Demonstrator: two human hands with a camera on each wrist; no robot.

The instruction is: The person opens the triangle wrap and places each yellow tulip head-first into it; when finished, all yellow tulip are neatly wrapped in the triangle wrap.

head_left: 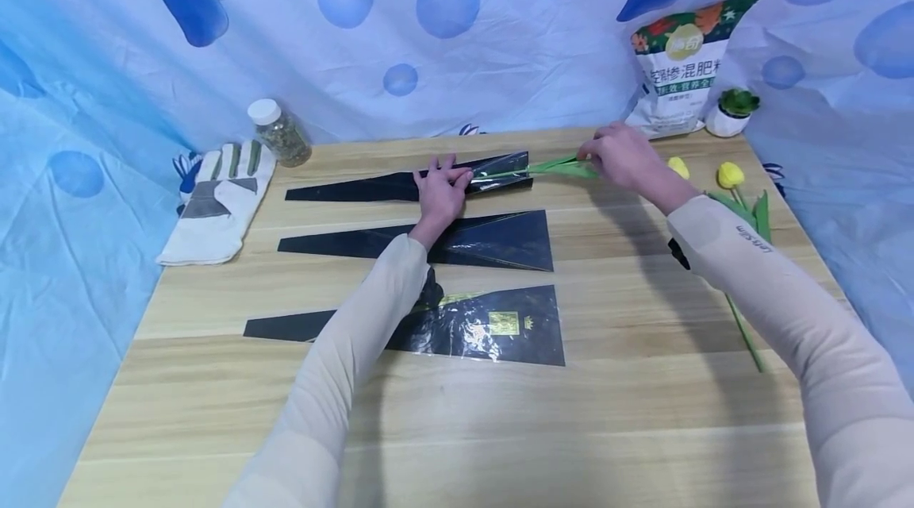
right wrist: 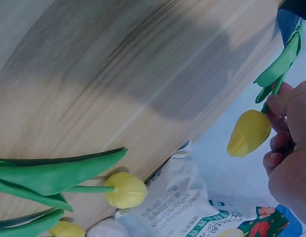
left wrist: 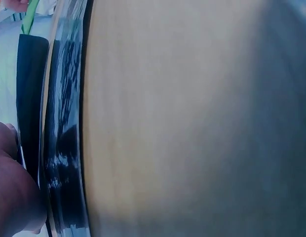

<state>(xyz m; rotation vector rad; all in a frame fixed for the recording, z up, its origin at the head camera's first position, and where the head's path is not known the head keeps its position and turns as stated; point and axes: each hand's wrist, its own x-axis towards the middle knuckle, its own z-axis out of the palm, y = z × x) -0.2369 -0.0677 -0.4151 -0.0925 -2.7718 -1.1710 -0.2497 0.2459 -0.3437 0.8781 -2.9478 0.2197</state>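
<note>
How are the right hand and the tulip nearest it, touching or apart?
Touching. The right wrist view shows the right hand pinching the tulip just behind its bloom.

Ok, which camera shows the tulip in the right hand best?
The right wrist view: the tulip shows its yellow bloom and leaves clearly. The head view shows its leaves and stem, but the right hand hides the bloom; the left wrist view catches only a green sliver, top left.

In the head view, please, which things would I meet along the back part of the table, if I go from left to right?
White glove → jar with white lid → left hand → tulip leaves → right hand → small potted plant.
</note>
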